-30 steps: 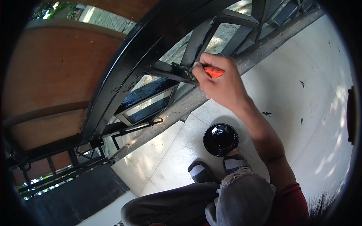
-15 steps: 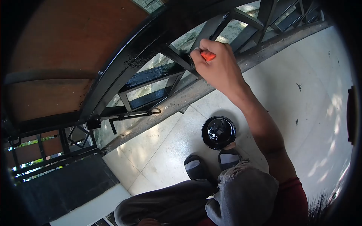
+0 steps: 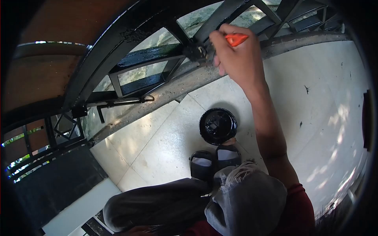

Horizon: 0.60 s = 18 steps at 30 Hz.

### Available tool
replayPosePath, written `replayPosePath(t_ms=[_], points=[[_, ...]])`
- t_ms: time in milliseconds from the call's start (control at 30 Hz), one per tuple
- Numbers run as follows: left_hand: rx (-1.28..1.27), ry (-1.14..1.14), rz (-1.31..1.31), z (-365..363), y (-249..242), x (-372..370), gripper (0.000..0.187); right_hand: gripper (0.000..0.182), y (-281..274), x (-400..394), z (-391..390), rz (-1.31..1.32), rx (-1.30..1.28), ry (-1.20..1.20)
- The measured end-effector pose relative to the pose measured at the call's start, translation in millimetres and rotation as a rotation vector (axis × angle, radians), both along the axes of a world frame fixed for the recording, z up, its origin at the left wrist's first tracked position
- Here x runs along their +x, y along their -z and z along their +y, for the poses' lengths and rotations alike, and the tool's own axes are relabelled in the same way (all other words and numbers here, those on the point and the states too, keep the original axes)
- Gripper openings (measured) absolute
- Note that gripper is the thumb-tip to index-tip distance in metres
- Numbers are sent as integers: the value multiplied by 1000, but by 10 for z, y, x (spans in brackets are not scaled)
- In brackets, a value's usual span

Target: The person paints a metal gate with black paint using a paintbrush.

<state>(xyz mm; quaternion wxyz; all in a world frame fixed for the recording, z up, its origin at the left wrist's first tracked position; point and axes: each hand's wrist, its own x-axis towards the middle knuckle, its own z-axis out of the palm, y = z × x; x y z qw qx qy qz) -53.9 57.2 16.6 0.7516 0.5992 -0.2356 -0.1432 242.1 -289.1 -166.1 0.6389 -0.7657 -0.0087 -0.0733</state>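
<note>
My right hand is closed around the orange handle of a paintbrush. Its dark, paint-coated bristles point left, right at a joint of the black metal gate frame, low down near the concrete kerb. Wet, glossy black shows on the nearby crossbars. On the tiles below the hand stands a round bowl of black paint, close in front of my sandals. Only a dim sliver of my left hand shows at the bottom edge by my leg, its fingers hidden.
A concrete kerb runs under the gate, with a bolt handle beside it. Pale floor tiles carry a few dark specks. Brown panels fill the gate at left. My frayed-knee trousers and sandals are below.
The brush hand has moved slightly up and right in view, turning so more orange handle and the bristles show. The view has shifted, moving the gate and bowl left.
</note>
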Motion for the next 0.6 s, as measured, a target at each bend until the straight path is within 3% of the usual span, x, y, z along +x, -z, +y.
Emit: replayPosePath(t_ms=[33,100,167,233,300,333,367,400,467,600], points=[[-73,-33,-15,130,7,-22,36,28,69,-70,-11,5,-17,-13],[-241,-128,-58,433,11,-73,37,34,118,-305,-38,369,-223,-296],[-397,-232,-77,709,119,-103,37,29,118,-602,-142,396,19,-315],[-518,-361,-22,882,500,-69,37,24,233,-791,-388,452,71,-303],[-515,-620,225,831,1227,159,37,19,303,-932,-570,512,113,-275],[-330,-875,530,606,1561,302,34,14,319,-991,-627,506,112,-194],[-355,-657,675,446,1994,496,39,13,311,-1057,-681,497,110,-108],[-136,-428,705,257,2379,649,42,18,272,-1123,-734,424,77,-74],[-104,-146,1002,-213,2946,787,45,20,156,-1253,-813,390,47,3],[-214,-3,1294,-878,3460,772,58,13,-115,-1523,-981,316,-14,149]])
